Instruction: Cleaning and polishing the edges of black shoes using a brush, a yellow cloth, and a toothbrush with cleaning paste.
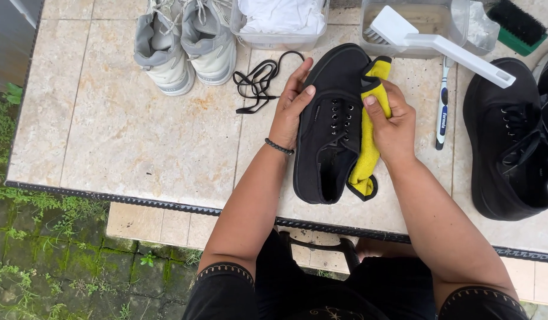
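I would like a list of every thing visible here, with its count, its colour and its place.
shoe without laces: 1, black, table middle, between both hands
cloth: 1, yellow, against that shoe's right side
loose lace: 1, black, left of the shoe
sneakers: 2, grey-white, top left
laced shoe: 1, black, right
tubs: 2, clear, top edge
long brush: 1, white, across right tub
scrub brush: 1, green-black, top right
toothbrush: 1, white-blue
table: 1, beige tiled
left hand: on shoe
right hand: holding cloth

The person has two bare arms. The left hand (290,112) has a band of small dark beads on its wrist. The right hand (393,121) wears nothing. Both black short sleeves have a pale dotted edge.
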